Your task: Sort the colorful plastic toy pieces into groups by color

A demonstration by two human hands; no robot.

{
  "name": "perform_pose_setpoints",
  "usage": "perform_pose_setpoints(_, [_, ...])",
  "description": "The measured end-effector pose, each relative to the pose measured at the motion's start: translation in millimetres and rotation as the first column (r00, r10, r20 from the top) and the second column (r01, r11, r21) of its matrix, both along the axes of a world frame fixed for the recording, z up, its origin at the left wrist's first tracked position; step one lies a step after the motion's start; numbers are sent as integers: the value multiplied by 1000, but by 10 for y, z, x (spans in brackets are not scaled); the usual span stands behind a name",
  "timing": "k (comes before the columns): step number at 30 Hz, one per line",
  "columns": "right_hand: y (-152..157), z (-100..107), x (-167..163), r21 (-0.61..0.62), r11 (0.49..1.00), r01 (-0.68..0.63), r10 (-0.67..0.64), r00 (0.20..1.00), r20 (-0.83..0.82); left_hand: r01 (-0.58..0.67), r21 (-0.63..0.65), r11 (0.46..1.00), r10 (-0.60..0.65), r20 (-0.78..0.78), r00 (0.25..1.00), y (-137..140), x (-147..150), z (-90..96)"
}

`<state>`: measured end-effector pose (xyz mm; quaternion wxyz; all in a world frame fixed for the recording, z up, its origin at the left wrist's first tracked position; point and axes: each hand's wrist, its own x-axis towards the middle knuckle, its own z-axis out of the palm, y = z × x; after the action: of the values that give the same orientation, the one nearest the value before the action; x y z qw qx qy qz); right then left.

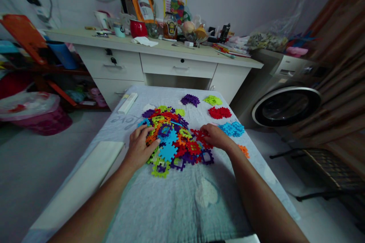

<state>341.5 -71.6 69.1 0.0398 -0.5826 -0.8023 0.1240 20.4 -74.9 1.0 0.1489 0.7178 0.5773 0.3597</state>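
A heap of mixed plastic interlocking tiles (169, 148) in blue, red, green, purple and orange lies on the cloth-covered table. My left hand (140, 145) rests at the heap's left edge, fingers apart and touching the tiles. At the right edge, the fingers of my right hand (213, 135) are closed on a red interlocking tile (199, 135); the fingertips are partly hidden. Beyond and beside that hand lie separate piles in single colours: purple tiles (190, 100), green tiles (213, 100), red tiles (219, 112), blue tiles (233, 129) and orange tiles (244, 151).
A white box (128, 103) lies at the table's far left, and a long pale strip (85, 178) runs along the left side. Behind stands a white desk (179, 64) with jars and papers. A washing machine (285, 95) stands right, a pink bin (42, 117) left.
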Motion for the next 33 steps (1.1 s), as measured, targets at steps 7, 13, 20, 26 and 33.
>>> perform_pose_setpoints(7, [30,31,104,28,996,83,-79,990,-118,4,-2,1000,-4,-4,1000,-10,4,26])
perform_pose_setpoints(13, [332,113,410,164,962,220,-208,974,-87,0,-3,1000,0,-27,1000,-7,1,10])
perform_pose_setpoints(20, [808,203,926,200,755,624,-594,781,-195,2,10,1000,-2,-25,1000,4,-7,-29])
perform_pose_setpoints(26, [1055,49,1185,127,665,736,-705,675,-219,8,13,1000,-8,-22,1000,13,-17,-43])
perform_pose_setpoints(33, [1101,-14,1223,179,647,742,-730,670,-136,0,12,1000,0,-9,1000,18,-23,-64])
